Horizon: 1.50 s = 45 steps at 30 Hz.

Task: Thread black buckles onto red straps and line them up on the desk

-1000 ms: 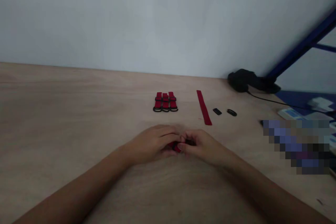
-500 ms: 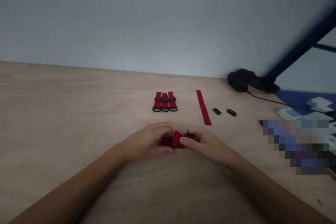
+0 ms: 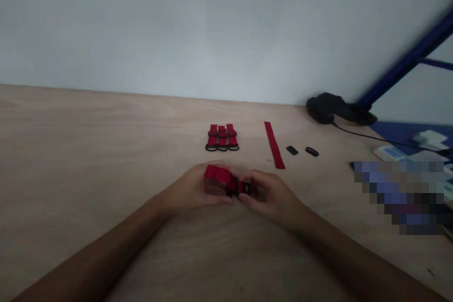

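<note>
My left hand (image 3: 189,193) and my right hand (image 3: 272,197) meet low in the middle of the view, both gripping a folded red webbing strap (image 3: 217,180). A black buckle (image 3: 243,188) on the strap sits at my right fingers and is partly hidden by them. Beyond my hands, several red straps with black rings (image 3: 222,138) lie side by side. To their right lie a loose flat red strap (image 3: 274,145) and two small black plastic loops (image 3: 292,150) (image 3: 312,152), all out of reach of my fingers.
Everything lies on a light wooden table (image 3: 106,127) against a pale wall. A black bundle (image 3: 329,108) with a black cable sits at the back right, below a blue metal frame (image 3: 406,63). A pixelated patch (image 3: 398,198) covers part of the right side.
The red strap has unfolded toward my left hand and now lies longer across its fingers. My hands have drawn slightly apart, and the black buckle shows more clearly.
</note>
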Tool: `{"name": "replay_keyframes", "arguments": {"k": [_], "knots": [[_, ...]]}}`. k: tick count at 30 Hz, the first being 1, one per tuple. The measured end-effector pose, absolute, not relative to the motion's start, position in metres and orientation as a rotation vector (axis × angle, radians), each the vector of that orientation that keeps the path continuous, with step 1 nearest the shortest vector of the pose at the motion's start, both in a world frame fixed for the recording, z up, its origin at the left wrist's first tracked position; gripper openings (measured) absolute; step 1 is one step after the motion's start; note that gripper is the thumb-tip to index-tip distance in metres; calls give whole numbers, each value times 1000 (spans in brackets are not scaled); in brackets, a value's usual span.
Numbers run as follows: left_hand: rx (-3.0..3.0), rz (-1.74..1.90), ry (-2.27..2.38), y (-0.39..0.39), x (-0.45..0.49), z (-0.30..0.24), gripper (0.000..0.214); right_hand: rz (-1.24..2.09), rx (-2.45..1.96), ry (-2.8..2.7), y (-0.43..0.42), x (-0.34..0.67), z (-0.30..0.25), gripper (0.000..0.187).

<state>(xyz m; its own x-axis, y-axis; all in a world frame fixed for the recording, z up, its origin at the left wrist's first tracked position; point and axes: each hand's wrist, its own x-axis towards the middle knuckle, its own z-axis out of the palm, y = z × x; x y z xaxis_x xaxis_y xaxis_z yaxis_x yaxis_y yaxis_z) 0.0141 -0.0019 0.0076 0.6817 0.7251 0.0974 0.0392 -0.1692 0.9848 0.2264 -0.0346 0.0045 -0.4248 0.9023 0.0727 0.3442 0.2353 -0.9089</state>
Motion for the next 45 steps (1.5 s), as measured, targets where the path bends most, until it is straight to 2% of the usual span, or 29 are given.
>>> {"name": "replay_keyframes", "arguments": {"k": [6, 13, 17, 20, 23, 29, 36, 41, 45], "knots": [[1870, 725, 743, -1, 9, 11, 28, 1044, -1132, -1948, -35, 231, 15, 11], [1989, 653, 707, 5, 5, 1, 33, 1161, -1157, -1965, -31, 238, 9, 14], [2224, 653, 645, 1, 11, 7, 40, 1056, -1151, -2072, -31, 236, 8, 15], [2292, 619, 570, -3, 16, 11, 34, 968, -1132, -2087, -31, 231, 9, 13], [2284, 622, 520, -5, 16, 13, 27, 1072, -1054, -2038, -29, 231, 9, 27], [2216, 776, 517, -3, 12, 16, 27, 1342, -914, -1873, -24, 243, 16, 37], [2209, 774, 455, -4, 13, 13, 35, 1299, -893, -1933, -30, 235, 16, 24], [2183, 889, 403, -5, 15, 10, 36, 1475, -818, -1879, -29, 231, 16, 32], [2019, 772, 467, -8, 16, 10, 36, 1368, -888, -1904, -28, 232, 16, 35]]}}
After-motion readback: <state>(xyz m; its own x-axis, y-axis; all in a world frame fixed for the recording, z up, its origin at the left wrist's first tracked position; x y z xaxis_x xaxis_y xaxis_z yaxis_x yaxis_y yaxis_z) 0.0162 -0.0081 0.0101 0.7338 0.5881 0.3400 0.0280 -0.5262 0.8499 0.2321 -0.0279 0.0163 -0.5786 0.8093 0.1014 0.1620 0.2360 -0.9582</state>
